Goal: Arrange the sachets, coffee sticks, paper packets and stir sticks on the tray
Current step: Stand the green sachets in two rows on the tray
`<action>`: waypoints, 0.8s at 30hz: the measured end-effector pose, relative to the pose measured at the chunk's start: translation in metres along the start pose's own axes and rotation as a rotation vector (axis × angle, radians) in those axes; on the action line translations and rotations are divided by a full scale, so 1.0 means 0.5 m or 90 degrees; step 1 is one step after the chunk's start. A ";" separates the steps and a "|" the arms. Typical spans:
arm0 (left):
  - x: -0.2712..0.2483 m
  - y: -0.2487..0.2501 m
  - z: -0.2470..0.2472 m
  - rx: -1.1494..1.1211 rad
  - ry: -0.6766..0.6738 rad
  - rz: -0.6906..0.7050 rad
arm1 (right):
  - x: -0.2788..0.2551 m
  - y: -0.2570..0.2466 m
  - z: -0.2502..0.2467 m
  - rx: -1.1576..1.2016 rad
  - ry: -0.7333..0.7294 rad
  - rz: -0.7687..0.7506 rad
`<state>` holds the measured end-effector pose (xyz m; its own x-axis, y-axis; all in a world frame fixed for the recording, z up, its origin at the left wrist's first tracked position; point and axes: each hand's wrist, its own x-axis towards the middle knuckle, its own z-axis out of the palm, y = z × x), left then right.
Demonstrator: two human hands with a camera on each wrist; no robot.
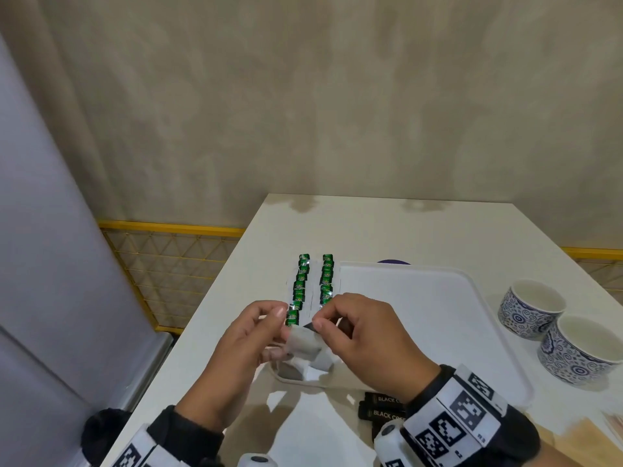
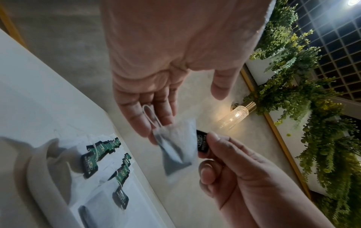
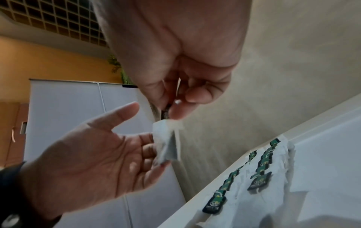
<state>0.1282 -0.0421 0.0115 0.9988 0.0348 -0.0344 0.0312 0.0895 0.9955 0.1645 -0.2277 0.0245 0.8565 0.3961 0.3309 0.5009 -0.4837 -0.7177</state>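
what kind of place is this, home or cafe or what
Probably a cafe or hotel refreshment corner: rows of tagged tea sachets on a white tray, patterned paper cups, and a wall lamp among hanging greenery.

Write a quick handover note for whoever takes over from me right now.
Right hand pinches the tag of a tea sachet held above the tray.
Left hand is open, fingers supporting the sachet.
Done: two rows of green-tagged sachets laid along the tray's left edge.
Left: place this sachet, then the black coffee sticks lying on the table. Paper packets and stir sticks not clearly visible.
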 end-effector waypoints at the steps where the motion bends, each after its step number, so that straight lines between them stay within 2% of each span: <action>1: 0.000 0.001 0.002 -0.004 -0.011 -0.012 | 0.000 0.002 0.002 -0.017 0.018 -0.030; 4: -0.001 0.005 0.011 -0.005 -0.029 -0.036 | -0.002 0.009 0.010 -0.075 0.051 -0.126; 7: 0.003 0.004 0.013 0.006 -0.021 -0.030 | -0.003 0.013 0.014 -0.123 0.037 -0.201; 10: 0.007 0.004 0.010 0.009 -0.010 -0.017 | -0.006 0.017 0.012 -0.082 -0.005 -0.180; 12: 0.008 0.004 0.009 0.024 0.002 0.001 | -0.008 0.012 0.008 -0.012 -0.034 -0.106; 16: 0.010 0.000 0.009 0.076 0.013 0.042 | 0.004 0.014 0.002 0.114 -0.084 0.185; 20: 0.010 -0.004 0.014 0.173 0.015 0.056 | 0.006 0.035 0.004 0.212 -0.159 0.285; 24: 0.021 -0.013 -0.006 0.375 0.095 0.022 | 0.014 0.070 -0.001 0.136 -0.145 0.418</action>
<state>0.1384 -0.0394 0.0044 0.9849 0.1706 0.0296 0.0566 -0.4791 0.8759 0.1880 -0.2422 0.0017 0.9137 0.2396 -0.3283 -0.1632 -0.5236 -0.8362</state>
